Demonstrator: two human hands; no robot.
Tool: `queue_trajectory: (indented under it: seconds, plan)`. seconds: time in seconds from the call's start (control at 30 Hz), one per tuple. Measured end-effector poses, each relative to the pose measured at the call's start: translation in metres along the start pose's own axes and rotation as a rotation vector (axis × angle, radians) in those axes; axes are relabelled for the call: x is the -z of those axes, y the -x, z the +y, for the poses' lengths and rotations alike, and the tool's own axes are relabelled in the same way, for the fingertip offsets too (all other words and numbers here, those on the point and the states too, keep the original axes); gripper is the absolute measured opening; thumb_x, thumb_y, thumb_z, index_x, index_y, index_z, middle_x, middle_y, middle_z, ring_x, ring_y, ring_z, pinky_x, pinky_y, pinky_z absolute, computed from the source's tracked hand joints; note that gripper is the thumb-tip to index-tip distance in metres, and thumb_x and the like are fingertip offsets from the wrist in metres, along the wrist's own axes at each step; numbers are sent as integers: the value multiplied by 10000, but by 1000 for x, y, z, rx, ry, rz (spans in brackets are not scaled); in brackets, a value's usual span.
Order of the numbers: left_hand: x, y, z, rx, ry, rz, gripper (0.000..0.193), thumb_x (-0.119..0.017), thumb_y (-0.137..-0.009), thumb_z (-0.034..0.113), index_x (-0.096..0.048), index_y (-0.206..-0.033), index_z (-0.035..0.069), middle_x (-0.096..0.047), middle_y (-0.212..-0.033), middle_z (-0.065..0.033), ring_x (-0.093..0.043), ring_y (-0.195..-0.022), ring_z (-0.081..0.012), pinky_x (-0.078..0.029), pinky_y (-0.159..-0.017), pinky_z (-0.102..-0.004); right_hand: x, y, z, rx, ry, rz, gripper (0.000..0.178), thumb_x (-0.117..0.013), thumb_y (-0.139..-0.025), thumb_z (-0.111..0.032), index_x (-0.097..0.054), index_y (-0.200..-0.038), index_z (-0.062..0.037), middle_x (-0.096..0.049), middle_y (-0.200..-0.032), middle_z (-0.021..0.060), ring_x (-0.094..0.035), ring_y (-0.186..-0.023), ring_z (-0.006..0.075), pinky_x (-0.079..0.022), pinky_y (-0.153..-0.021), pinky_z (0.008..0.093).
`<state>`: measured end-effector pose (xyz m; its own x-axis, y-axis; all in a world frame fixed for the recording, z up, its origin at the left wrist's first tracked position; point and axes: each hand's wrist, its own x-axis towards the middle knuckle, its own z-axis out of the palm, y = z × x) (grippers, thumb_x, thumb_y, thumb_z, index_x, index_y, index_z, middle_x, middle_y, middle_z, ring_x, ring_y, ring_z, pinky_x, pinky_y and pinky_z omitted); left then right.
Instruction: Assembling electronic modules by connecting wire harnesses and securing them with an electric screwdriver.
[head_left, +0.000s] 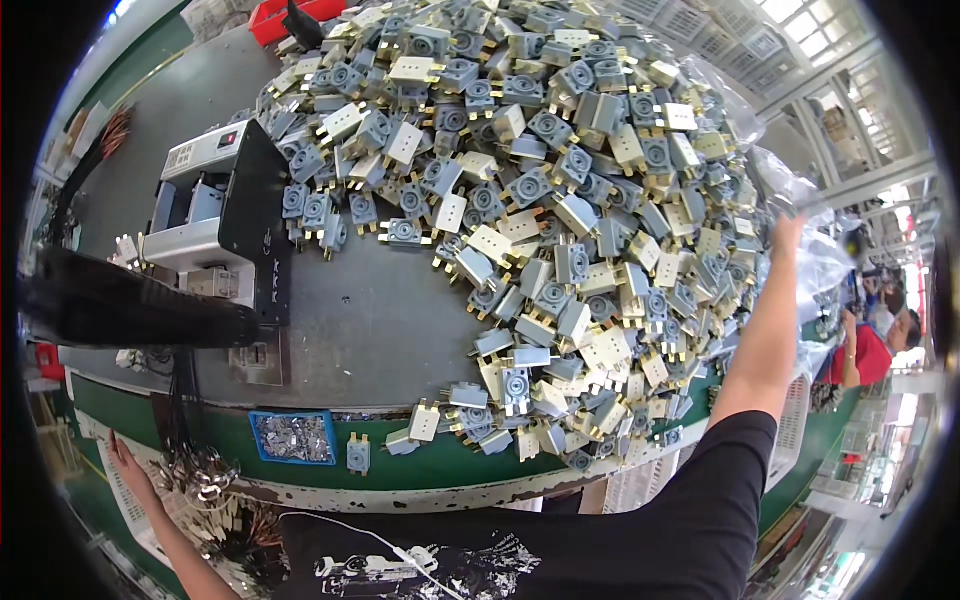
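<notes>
Black sleeve (pixel 728 480), right hand (pixel 788 230) outstretched beside plastic (pixel 822 270)

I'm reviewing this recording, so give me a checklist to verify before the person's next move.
1. Right hand at the clear plastic bag: ok.
2. Firmness of its grip: cannot tell, hard to make out.
3. Left hand away from the plug pile: ok.
4. Plug pile kept off the green front strip: not ok, some lies on it.
5. Blue tray upright, metal bits inside: ok.

Gap between machine (pixel 268 230) and pile (pixel 570 262)
</notes>
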<state>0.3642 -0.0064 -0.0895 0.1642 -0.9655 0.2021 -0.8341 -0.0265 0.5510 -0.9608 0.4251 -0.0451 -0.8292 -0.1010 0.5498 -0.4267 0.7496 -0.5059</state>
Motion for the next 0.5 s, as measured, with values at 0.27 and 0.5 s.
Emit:
queue_trajectory:
  seconds: [0.27,0.5]
  plan:
    - [90,40,27,-3,-310,126,473,-421,-1068,352,-524,-1430,65,-555,-1435,-130,-497,-1329,-265,-335,-1140,-359,-216,174,-216,822,889,-619,444,-448,-1008,-305,-561,-1392,-112,-612,-1337,210,-575,-1248,378,-448,-1034,499]
    - [53,89,67,145,-169,187,403,-530,-1051,321,-581,-1351,58,-615,-1339,-129,-567,-1245,-217,-428,-1049,-342,73,397,-638,1017,726,-466,450,-444,-1017,-325,-548,-1408,-129,-608,-1351,194,-573,-1250,375,-464,-1017,499]
